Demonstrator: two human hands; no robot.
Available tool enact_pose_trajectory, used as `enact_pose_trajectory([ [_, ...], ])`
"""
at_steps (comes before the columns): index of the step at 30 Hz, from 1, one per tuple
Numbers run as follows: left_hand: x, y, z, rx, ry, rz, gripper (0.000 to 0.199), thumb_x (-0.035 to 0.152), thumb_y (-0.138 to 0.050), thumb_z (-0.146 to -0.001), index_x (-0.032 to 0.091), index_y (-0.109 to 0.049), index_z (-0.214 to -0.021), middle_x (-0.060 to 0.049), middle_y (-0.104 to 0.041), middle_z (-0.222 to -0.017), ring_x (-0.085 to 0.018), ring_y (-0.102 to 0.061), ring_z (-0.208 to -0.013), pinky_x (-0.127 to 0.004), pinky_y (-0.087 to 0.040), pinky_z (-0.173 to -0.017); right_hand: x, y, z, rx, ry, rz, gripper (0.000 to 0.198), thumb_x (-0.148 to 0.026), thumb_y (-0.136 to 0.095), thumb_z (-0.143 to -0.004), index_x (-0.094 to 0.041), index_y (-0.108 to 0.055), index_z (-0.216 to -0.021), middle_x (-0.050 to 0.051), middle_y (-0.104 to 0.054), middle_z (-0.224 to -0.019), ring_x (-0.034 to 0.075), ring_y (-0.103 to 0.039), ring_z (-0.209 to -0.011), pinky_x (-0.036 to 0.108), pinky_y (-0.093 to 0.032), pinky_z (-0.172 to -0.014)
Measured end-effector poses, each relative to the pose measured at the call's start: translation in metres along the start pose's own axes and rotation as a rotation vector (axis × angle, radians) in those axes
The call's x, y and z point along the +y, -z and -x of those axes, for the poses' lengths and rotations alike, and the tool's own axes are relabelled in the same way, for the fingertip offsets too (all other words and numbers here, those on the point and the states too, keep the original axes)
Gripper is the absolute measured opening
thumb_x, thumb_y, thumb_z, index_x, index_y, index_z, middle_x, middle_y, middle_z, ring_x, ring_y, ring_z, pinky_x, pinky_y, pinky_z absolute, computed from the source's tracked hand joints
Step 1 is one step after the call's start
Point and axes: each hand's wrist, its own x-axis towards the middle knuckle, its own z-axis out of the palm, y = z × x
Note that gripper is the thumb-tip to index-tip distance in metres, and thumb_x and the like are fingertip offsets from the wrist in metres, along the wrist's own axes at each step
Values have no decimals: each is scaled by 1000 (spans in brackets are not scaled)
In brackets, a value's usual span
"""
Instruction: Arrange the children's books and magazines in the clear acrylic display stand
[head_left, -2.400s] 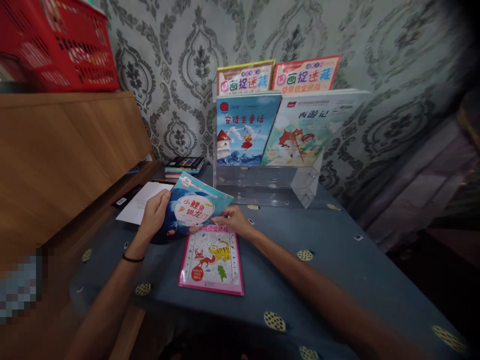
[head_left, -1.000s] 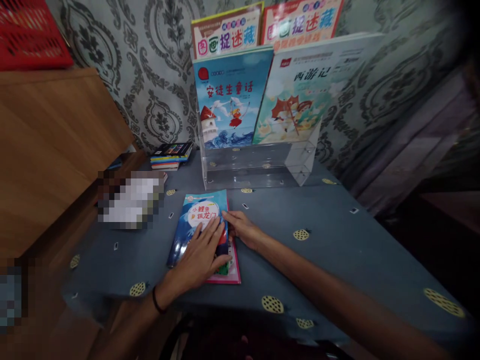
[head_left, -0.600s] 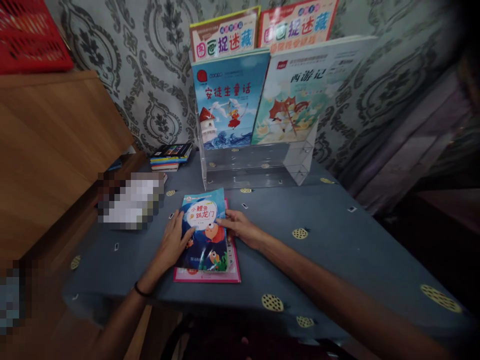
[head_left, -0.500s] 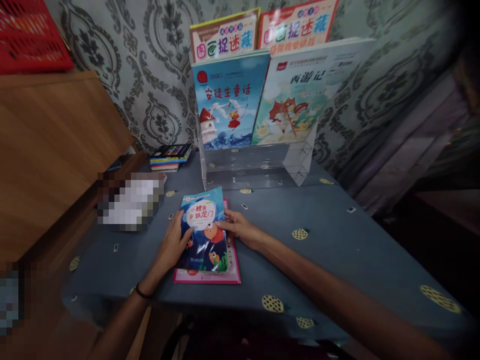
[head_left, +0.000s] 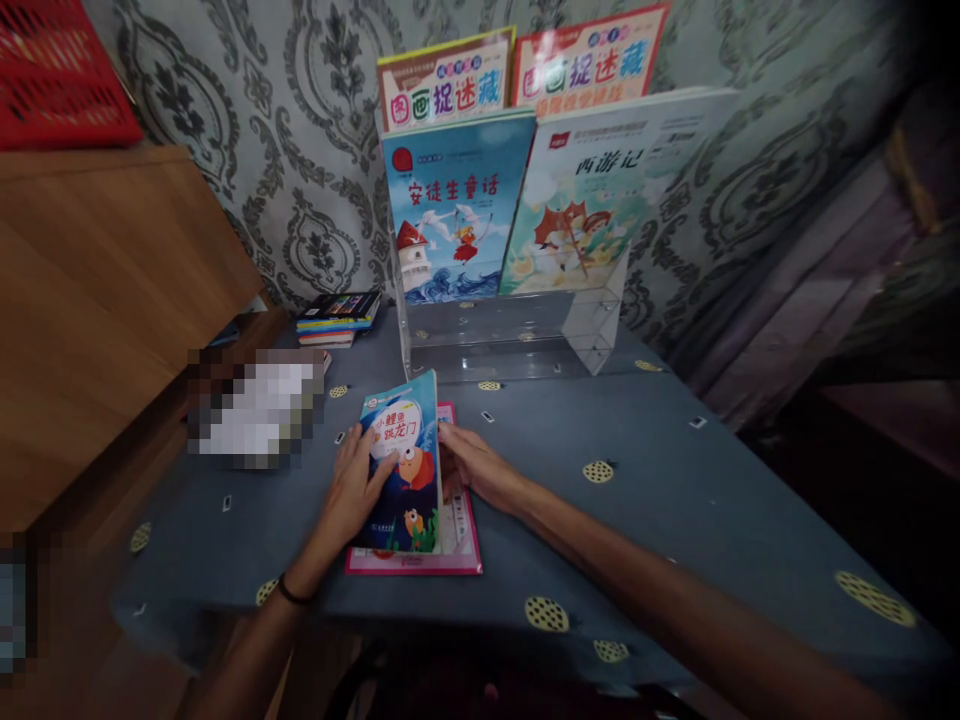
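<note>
A blue children's book (head_left: 409,512) with orange fish on its cover is tilted, its right side raised above a pink-edged book (head_left: 461,550) that lies flat on the table. My left hand (head_left: 354,490) grips its left edge, thumb on the front cover and the other fingers along the side. At the right edge, my right hand (head_left: 480,468) pinches the book with thumb and forefinger; its lower fingers are partly hidden behind it. Much of the pink-edged book is covered by the blue one.
Beyond my hands stands a clear acrylic rack (head_left: 480,355) holding several upright books, among them a blue one (head_left: 457,210) and a pale green one (head_left: 577,220). A small book stack (head_left: 337,318) sits at the back left. A wooden cabinet (head_left: 112,300) carries a red basket (head_left: 64,85).
The blue book has tipped, its right side lifting so the cover looks narrower. My right thumb has moved from the cover to the right edge. More of the pink-edged book shows.
</note>
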Motion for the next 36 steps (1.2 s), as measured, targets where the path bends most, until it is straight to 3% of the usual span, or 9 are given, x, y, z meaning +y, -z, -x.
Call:
enact_pose_trajectory([
  [4, 11, 6, 4, -56, -33, 52, 65, 56, -46, -94, 15, -47, -145, -18, -41, -157, -31, -33, -148, -52, -27, -122, -1, -10, -1, -1, 37, -41, 53, -58, -68, -83, -23, -59, -121, 0, -69, -77, 13, -66, -59, 21, -52, -47],
  [9, 31, 15, 10, -148, -79, 251, 64, 56, -45, -95, 17, -48, -146, -14, -42, -157, -29, -36, -147, -49, -29, -122, 1, -22, -10, 27, 36, -41, 72, -59, -76, -74, -25, -52, -132, -3, -67, -73, 12, -64, -54, 20, -51, -46],
  [12, 40, 22, 12, -215, -71, 428, 63, 57, -46, -93, 19, -53, -143, -11, -51, -151, -30, -44, -142, -48, -32, -120, 4, -27, -17, 77, 8, 0, 86, -60, -77, -72, -25, -40, -141, -5, -64, -65, 13, -60, -48, 22, -50, -43],
  [20, 49, 46, 9, -347, 100, 788, 58, 57, -67, -80, 19, -70, -124, -8, -75, -112, -30, -67, -108, -36, -54, -90, 4, -35, -28, 128, -13, 153, 88, -63, -77, -70, -25, -37, -138, -9, -58, -59, 10, -52, -39, 20, -42, -36],
  [23, 46, 51, 4, -424, 159, 887, 57, 53, -73, -74, 15, -73, -116, -6, -76, -91, -25, -70, -86, -32, -54, -76, 5, -37, -28, 145, -12, 174, 87, -65, -77, -69, -24, -39, -136, -10, -57, -58, 9, -50, -37, 19, -40, -35],
  [26, 43, 51, 1, -399, 250, 935, 51, 49, -77, -67, 14, -77, -105, -4, -74, -77, -22, -68, -76, -31, -53, -71, 5, -37, -26, 154, -35, 188, 87, -66, -75, -71, -23, -38, -137, -9, -56, -56, 10, -50, -37, 19, -38, -34],
  [31, 37, 45, 3, -256, 341, 906, 47, 49, -80, -61, 17, -79, -96, -6, -77, -83, -23, -69, -77, -33, -55, -70, 2, -34, -21, 144, -44, 121, 79, -64, -77, -70, -26, -46, -132, -3, -67, -70, 14, -62, -52, 24, -49, -44],
  [34, 37, 41, 6, -293, 288, 857, 48, 51, -74, -70, 18, -79, -104, -8, -79, -96, -25, -70, -87, -36, -56, -78, 2, -31, -18, 168, -31, 58, 66, -62, -80, -68, -23, -57, -115, 2, -73, -86, 18, -69, -70, 27, -57, -58],
  [36, 41, 39, 9, -306, 189, 778, 44, 49, -69, -78, 19, -78, -108, -9, -78, -106, -27, -70, -97, -40, -54, -88, 4, -27, -17, 174, -71, 67, 59, -64, -79, -67, -21, -62, -104, 3, -73, -79, 18, -69, -65, 27, -56, -55],
])
